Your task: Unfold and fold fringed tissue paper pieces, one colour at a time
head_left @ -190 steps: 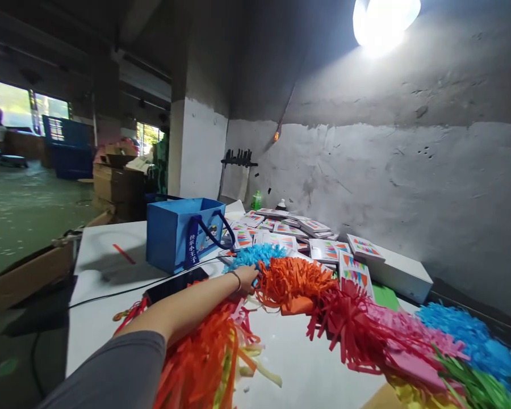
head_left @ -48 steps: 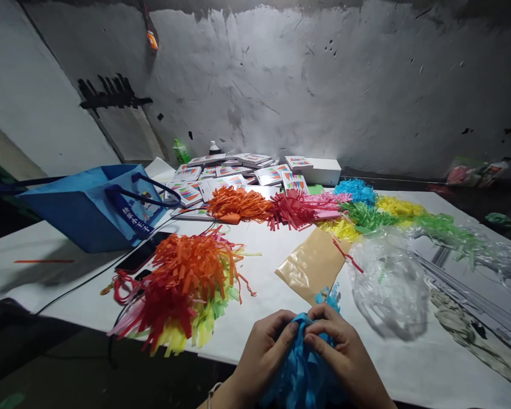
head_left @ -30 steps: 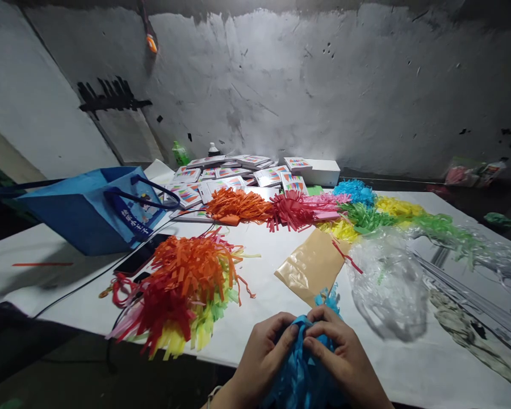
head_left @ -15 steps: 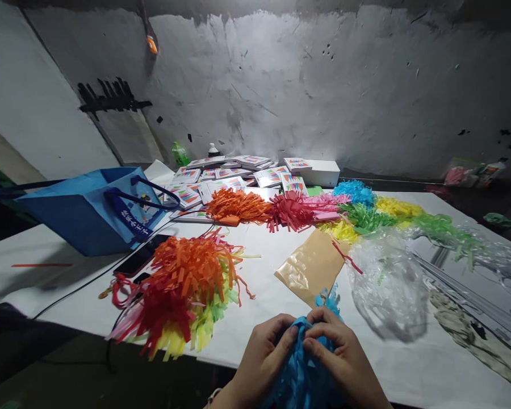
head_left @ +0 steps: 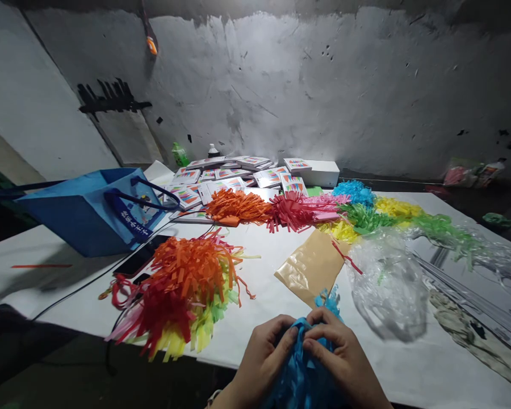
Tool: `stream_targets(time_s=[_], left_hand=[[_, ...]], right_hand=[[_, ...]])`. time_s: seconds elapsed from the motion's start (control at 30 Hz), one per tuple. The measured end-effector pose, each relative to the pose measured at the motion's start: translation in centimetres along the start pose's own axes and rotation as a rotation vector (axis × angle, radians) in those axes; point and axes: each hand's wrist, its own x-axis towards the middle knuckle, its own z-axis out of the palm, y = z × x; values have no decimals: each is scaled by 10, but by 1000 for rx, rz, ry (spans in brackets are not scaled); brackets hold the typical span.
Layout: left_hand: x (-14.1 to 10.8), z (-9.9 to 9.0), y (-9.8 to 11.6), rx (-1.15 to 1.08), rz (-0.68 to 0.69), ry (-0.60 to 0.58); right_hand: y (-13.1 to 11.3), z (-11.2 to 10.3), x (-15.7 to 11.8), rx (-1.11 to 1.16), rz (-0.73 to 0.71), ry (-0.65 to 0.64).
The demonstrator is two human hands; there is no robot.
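At the table's near edge, my left hand (head_left: pixel 267 347) and my right hand (head_left: pixel 335 345) both pinch a bunch of blue tissue-paper fringe (head_left: pixel 303 375). The fingertips of the two hands nearly meet on its gathered top, and its strips hang down between my wrists. Some curled blue ends stick out beyond my right fingers. Just past my hands lies a tan paper envelope (head_left: pixel 310 267). Left of them sits a pile of fringed tassels (head_left: pixel 183 284) in orange, red, pink, yellow and green.
Tassel bunches, among them an orange one (head_left: pixel 238 205) and a red one (head_left: pixel 290 210), line the table's middle. Behind are small printed boxes (head_left: pixel 268 177). A blue bag (head_left: pixel 80 213) stands left, near a phone (head_left: pixel 140 258) and a cable. Clear plastic (head_left: pixel 387 289) and a crumpled glove (head_left: pixel 472 335) lie right.
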Motion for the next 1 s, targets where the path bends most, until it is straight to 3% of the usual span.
stream_targets(time_s=[1.0], left_hand=[[0, 2, -3, 30, 12, -3]], right_hand=[[3, -1, 1, 63, 35, -7]])
